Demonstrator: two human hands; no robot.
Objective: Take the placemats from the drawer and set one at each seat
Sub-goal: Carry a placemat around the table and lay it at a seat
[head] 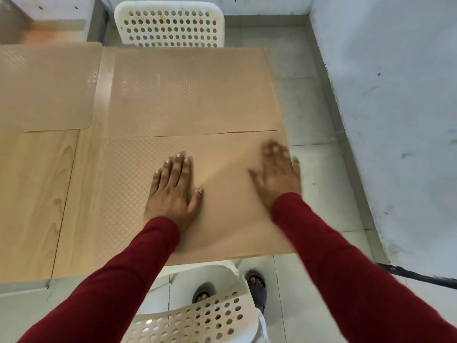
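Now smoothing the near placemat (138, 194) flat at the near seat, both palms down.
L hand (173, 191) and R hand (277, 174) (blurred) lie flat, fingers straight, gripping nothing. Mat looks thin, light, floppy, textured; prob. best lifted by a corner. Its right edge sits flush w/ the table (37, 206) edge; open floor beyond.

A white perforated chair (170, 24) stands at the wooden surface's (37, 189) far edge; another perforated chair (197, 315) stands at its near edge, on a tiled floor (311, 184).
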